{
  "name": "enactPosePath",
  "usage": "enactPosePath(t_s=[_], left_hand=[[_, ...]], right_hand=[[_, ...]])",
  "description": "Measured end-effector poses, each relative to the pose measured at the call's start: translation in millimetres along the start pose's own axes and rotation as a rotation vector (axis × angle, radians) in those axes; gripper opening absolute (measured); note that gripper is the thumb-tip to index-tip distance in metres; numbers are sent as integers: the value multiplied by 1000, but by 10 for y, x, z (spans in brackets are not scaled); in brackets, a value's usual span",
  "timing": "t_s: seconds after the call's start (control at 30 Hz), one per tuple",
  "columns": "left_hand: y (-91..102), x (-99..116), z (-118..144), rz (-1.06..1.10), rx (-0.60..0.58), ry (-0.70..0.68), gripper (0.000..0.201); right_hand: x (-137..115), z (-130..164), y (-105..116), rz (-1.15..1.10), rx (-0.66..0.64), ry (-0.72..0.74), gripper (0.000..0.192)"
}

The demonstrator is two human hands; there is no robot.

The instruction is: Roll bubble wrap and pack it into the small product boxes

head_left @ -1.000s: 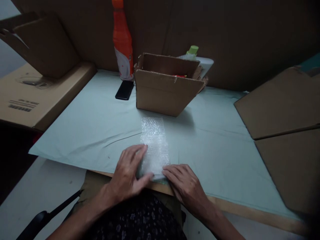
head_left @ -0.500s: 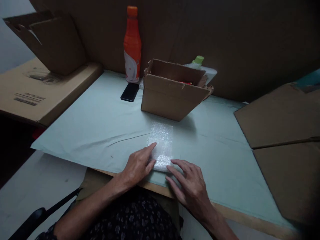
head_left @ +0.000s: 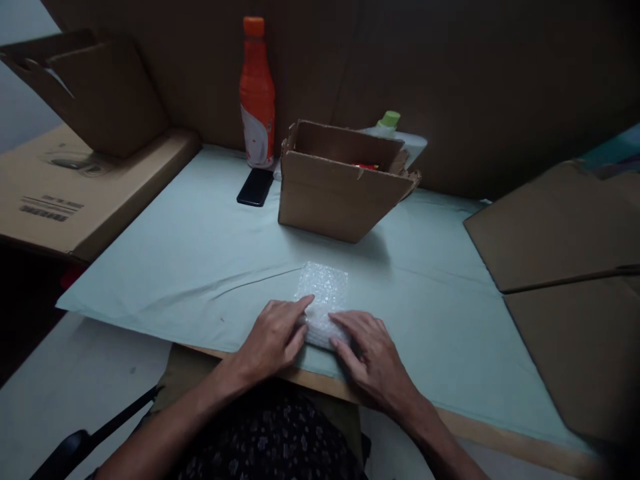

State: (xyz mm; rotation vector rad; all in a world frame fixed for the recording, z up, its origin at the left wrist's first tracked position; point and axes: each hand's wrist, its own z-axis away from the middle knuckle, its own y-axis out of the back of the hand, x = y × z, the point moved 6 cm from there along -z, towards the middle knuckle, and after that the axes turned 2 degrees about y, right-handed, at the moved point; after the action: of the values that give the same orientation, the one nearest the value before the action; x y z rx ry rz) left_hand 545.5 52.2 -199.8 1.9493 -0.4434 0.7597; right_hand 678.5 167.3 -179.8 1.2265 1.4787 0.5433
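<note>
A strip of clear bubble wrap [head_left: 326, 285] lies on the cloth near the table's front edge. Its near end is folded into a thicker, layered bundle, while the far end lies flat. My left hand [head_left: 276, 333] holds the bundle's left side, with the index finger stretched over the top and the thumb by the near edge. On the right side, my right hand [head_left: 376, 350] grips the bundle, fingers on top and thumb at the front edge. Whether anything is wrapped inside, I cannot tell.
Beyond the wrap stands an open cardboard box [head_left: 325, 200]. Behind it are an orange bottle [head_left: 257, 100], a black phone [head_left: 255, 187] and a green-capped container [head_left: 390, 120]. Cardboard boxes flank the table, a flat one [head_left: 45, 193] at left and a larger one [head_left: 565, 227] at right.
The near end of the bubble wrap is folded thicker, and its flat far part is shorter. My right hand has moved left onto the bundle and closed on it.
</note>
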Motion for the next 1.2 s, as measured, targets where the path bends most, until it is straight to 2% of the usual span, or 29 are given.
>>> enactPosePath(t_s=[0.1,0.2,0.27,0.37,0.43,0.5,0.6,0.67,0.73,0.8,0.87,0.9,0.97,1.03,1.07,1.2], left_hand=[[-94,-153,-212,-116,-42,88,51],[-105,-229,-341,-212,-70,162,42],[-53,-234,-346,-178,-32,206,38],[44,-232,-216,89,74,346,47],[53,-247,-65,394,149,511,57],[-24,-246,77,736,191,678,66],[-200,-197,150,1129,184,818,78],[-268,-196,143,1237,218,881,87],[-299,-201,122,1273,261,911,96],[-312,-175,92,1283,256,881,100],[-298,-134,55,1254,213,802,98],[-278,-120,33,1215,178,763,95],[-196,-109,-47,1061,78,678,89],[0,-115,-219,789,23,554,79],[152,-104,-356,616,39,456,72],[799,118,-1141,-119,259,-53,50]], right_hand=[[-48,36,17,127,99,57,31],[-52,6,-83,170,28,85,34],[23,-73,-137,161,-7,68,34],[256,-247,-129,48,27,-52,35],[427,-339,-96,-55,56,-199,34],[502,-377,-96,-183,36,-326,31],[381,-339,-158,-429,-62,-386,30],[256,-276,-185,-522,-107,-364,28],[207,-221,-142,-492,-58,-332,27],[241,-187,-70,-468,31,-331,40],[289,-181,-68,-565,4,-349,57],[302,-185,-93,-630,-53,-359,55],[313,-198,-127,-699,-140,-364,37],[365,-208,-99,-685,-91,-385,26],[402,-205,-73,-675,-41,-400,25],[531,-143,3,-661,67,-444,26]])
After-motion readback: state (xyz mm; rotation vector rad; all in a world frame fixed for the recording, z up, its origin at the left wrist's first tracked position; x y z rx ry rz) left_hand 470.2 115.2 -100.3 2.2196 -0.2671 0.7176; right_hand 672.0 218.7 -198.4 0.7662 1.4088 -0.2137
